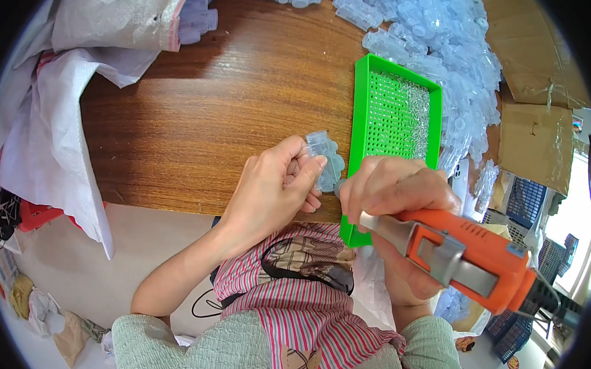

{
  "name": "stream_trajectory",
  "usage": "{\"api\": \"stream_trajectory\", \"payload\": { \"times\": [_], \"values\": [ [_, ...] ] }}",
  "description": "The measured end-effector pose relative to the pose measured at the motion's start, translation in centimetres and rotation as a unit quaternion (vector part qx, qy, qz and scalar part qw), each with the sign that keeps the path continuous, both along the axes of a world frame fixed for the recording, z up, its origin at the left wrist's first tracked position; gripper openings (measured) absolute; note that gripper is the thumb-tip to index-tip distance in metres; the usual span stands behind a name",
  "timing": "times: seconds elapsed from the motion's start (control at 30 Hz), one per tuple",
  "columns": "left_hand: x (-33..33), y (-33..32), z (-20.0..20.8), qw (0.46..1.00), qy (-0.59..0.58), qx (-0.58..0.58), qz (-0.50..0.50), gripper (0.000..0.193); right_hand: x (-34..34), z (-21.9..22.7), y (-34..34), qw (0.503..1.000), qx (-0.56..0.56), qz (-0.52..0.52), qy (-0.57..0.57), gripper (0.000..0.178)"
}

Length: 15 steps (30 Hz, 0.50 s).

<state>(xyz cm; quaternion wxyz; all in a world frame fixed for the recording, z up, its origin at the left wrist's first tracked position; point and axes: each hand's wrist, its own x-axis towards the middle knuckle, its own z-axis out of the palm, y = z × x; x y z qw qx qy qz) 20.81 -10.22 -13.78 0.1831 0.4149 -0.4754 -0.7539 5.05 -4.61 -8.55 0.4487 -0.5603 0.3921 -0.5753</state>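
My left hand (275,179) pinches a translucent pale-blue plastic part (324,159) between thumb and fingers, just above the table's near edge. My right hand (400,196) is closed round the front of an orange corded electric screwdriver (470,255) with a metal lever on its side. Its tip end points left, toward the plastic part, and is mostly covered by my fingers; whether it touches the part I cannot tell. Right beside both hands, a bright green tray (356,134) with a perforated floor holds many small shiny metal pieces (420,121), which look like screws, gathered along its right side.
A large heap of similar translucent parts (427,17) covers the table's back right. The brown wooden table (225,115) lies in front of me. White woven sacks (58,123) drape over its left side. Cardboard (533,132) stands at the right, near a phone (459,176).
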Motion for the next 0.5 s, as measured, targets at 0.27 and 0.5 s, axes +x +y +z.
{"api": "stream_trajectory", "payload": {
  "times": [0.27, 0.5],
  "values": [
    [-0.1, -0.1, 0.1, 0.999, -0.017, -0.014, -0.038, 0.023, -3.0, 1.0, -2.8, 0.986, -0.086, 0.064, -0.127, 0.081],
    [-0.2, -0.3, 0.1, 0.999, -0.021, -0.007, -0.031, 0.023, -2.7, -0.2, -3.0, 0.995, -0.023, 0.052, -0.086, 0.078]
  ]
}}
